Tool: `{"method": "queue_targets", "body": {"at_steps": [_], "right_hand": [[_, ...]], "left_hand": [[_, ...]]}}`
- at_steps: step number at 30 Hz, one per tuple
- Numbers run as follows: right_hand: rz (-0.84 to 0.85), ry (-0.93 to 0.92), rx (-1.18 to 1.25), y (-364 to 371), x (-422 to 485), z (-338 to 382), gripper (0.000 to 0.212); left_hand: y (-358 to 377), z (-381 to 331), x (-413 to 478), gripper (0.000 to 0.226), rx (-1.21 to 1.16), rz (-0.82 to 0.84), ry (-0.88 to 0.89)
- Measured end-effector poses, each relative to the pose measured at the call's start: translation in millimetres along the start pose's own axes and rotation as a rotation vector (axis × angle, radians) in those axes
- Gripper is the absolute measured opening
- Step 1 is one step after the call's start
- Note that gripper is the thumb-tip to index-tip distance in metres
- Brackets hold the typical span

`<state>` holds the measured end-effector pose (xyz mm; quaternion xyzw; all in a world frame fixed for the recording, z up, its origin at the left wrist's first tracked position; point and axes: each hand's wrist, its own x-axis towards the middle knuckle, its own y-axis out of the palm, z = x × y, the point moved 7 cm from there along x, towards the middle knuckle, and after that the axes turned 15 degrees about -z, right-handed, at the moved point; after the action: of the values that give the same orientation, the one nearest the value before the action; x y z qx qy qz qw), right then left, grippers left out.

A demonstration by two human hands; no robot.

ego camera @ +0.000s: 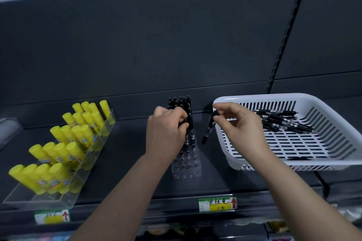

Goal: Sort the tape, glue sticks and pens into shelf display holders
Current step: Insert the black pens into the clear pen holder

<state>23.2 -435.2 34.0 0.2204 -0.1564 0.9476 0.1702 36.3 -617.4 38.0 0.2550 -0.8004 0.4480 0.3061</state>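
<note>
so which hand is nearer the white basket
Right. The right hand pinches a pen at the left rim of the white basket; the left hand is further left, at the clear pen holder.

Left hand (166, 135), right hand (240, 123) bare; forearms (125, 191) bare too, uncovered to frame edge.

A dark shelf (121, 154) spans mid-frame below a dark back panel (156, 45). A white slotted basket (264, 97) rests on it at right. On the shelf's front edge are a price label (217, 204) at lower centre and a second label (52, 216) at lower left, each with a red arrow.
</note>
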Motion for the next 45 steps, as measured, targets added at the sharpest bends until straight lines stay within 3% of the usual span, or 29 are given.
{"method": "queue_targets", "body": {"at_steps": [7, 13, 20, 24, 30, 35, 41, 45], "right_hand": [[0.017, -0.028, 0.016, 20, 1, 13, 0.029], [0.137, -0.119, -0.113, 46, 1, 13, 0.029], [0.248, -0.153, -0.270, 63, -9, -3, 0.028], [0.258, -0.135, -0.274, 45, -4, -6, 0.038], [0.217, -0.294, -0.679, -29, 16, -34, 0.014], [0.211, -0.274, -0.913, -98, 34, -75, 0.015], [0.208, -0.169, -0.912, -145, 41, -109, 0.018], [0.212, -0.112, -0.840, -155, 39, -123, 0.015]], "left_hand": [[-6, 14, -3, 0.032, -0.062, -0.004, -0.070], [-21, 27, 3, 0.019, -0.034, -0.041, -0.134], [-25, 20, -1, 0.018, -0.014, -0.042, -0.082], [-23, -1, 6, 0.017, -0.060, -0.098, -0.038], [13, -56, 9, 0.016, -0.178, -0.100, 0.115], [77, -97, 3, 0.018, -0.129, 0.094, 0.181], [177, -116, -31, 0.026, 0.149, 0.715, 0.168], [212, -143, -42, 0.038, 0.224, 0.814, 0.336]]}}
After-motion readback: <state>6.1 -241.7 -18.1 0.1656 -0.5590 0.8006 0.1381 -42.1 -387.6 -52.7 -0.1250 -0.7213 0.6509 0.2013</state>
